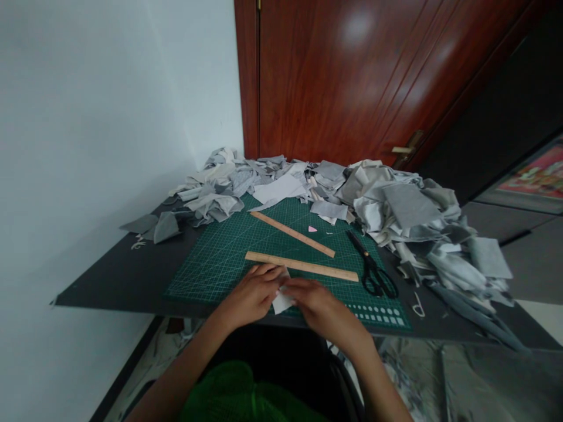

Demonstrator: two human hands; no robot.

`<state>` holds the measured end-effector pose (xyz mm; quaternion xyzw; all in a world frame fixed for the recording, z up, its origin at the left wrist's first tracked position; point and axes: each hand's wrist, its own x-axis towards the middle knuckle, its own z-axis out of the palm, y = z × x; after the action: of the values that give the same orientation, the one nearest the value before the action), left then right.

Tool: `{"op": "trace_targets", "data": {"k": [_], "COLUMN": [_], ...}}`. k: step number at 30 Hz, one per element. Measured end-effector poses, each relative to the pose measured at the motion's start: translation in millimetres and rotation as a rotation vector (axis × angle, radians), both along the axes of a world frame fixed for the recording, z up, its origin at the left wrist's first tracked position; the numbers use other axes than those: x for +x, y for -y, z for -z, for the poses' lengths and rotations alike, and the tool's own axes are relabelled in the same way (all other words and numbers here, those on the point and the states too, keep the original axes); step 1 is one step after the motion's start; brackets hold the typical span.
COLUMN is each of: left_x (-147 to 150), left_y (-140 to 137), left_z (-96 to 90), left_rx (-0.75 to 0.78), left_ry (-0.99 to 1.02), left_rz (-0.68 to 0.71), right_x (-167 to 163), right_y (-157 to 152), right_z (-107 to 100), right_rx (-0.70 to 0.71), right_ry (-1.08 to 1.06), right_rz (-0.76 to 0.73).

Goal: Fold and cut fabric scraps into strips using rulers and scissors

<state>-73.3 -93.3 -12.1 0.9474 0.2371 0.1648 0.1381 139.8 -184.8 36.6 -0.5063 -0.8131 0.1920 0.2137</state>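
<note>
Close to the table's front edge, a small off-white piece of cloth (282,302) lies between my two hands on the green cutting mat (211,264). My left hand (257,291) presses on its left side, fingers close together and pointing right. My right hand (314,300) meets it from the right, its fingertips closed on the cloth's edge. Parts of the cloth are hidden under the fingers. Just beyond my hands lies a wooden ruler (308,266). A second wooden ruler (292,234) rests at a slant farther back. Black scissors (372,266) lie to the right.
Grey and white fabric scraps (281,187) are heaped along the back, with a larger pile (404,205) at the right. A pink chalk piece (312,229) sits on the mat. The black table (109,287) borders a white wall (109,146) and a wooden door (325,82).
</note>
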Motion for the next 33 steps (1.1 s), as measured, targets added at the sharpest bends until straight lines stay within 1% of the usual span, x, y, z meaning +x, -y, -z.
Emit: {"op": "trace_targets", "data": {"k": [1,3,6,8,9,11,13,15,17,19,23,25,26,28,30,31,33], "left_x": [0,1,3,3,3,2,1,1,2,3,5,4,3,2,1,1,2], "left_y": [-1,-3,-2,0,1,4,7,8,7,5,4,5,5,7,8,8,9], "left_z": [2.1,6.8,11.1,10.6,9.4,5.9,2.0,-1.2,-2.7,-2.0,3.1,4.6,4.5,2.8,-0.1,-1.7,-4.5], "left_rx": [0.007,0.047,0.151,0.208,0.225,0.222,0.175,0.109,0.060,0.045,0.065,0.095,0.114,0.137,0.119,0.099,0.066], "left_ry": [0.020,0.066,0.135,0.175,0.194,0.207,0.177,0.124,0.091,0.082,0.079,0.084,0.088,0.083,0.054,0.034,0.003], "left_rz": [-0.017,-0.107,-0.302,-0.360,-0.356,-0.282,-0.181,-0.132,-0.149,-0.175,-0.233,-0.259,-0.243,-0.134,-0.004,0.031,0.020], "right_x": [-11,-25,-34,-35,-35,-35,-33,-31,-28,-25,-20,-18,-16,-11,-3,2,12], "right_y": [2,6,11,12,13,14,14,13,11,6,-4,-9,-10,-14,-18,-20,-24], "right_z": [0,1,2,2,2,1,-1,-2,-2,1,13,20,22,25,28,29,34], "right_rx": [-0.038,-0.106,-0.156,-0.159,-0.157,-0.159,-0.156,-0.146,-0.131,-0.104,-0.046,0.011,0.048,0.118,0.170,0.192,0.209], "right_ry": [0.040,0.142,0.224,0.238,0.243,0.245,0.227,0.194,0.172,0.173,0.222,0.259,0.277,0.295,0.299,0.307,0.343], "right_rz": [0.010,0.073,0.123,0.130,0.132,0.133,0.134,0.136,0.141,0.158,0.208,0.231,0.238,0.257,0.326,0.381,0.476]}}
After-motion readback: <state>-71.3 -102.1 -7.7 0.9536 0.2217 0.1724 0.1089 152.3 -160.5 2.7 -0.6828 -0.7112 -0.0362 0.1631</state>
